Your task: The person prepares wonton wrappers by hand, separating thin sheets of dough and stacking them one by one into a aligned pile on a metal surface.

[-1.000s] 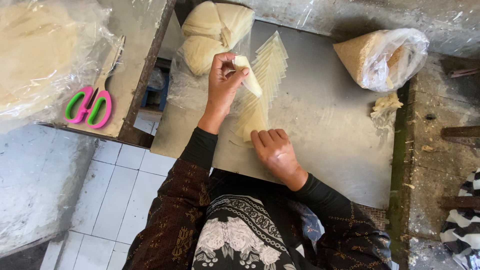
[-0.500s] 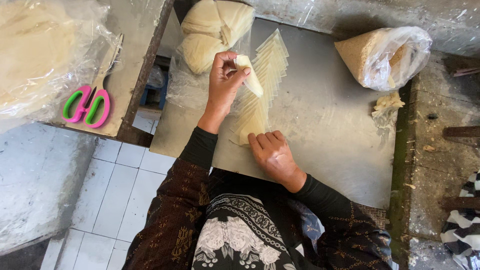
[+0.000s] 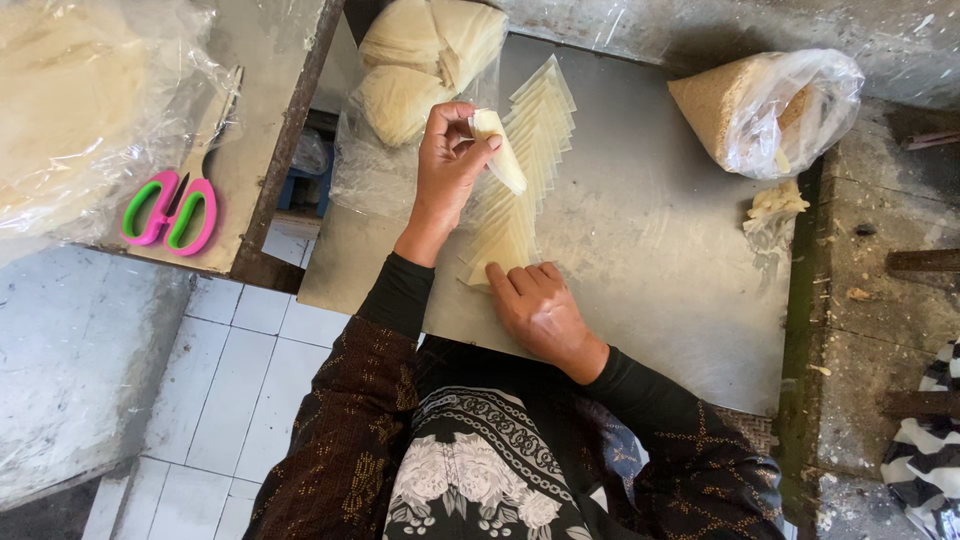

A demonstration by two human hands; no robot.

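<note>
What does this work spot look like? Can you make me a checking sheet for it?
Surface: grey metal table, worn, crumbs at right.
Job's things: row of pale wrappers, overlapped; rolled wrapper.
Clutter: bag of wrapper stacks; bag of filling; dough scraps; pink-green scissors.
Grippers: left hand pinches the rolled wrapper; right hand presses the row's near end.
Cables: nothing seen.
Surroundings: white tiled floor; striped cloth.

Left hand (image 3: 450, 160): raised, wrist bent, thumb and fingertips pinched together.
Right hand (image 3: 538, 305): palm down, fingers flat and together, near the worktop's front edge.
Forearms: dark-sleeved, angled inward.
</note>
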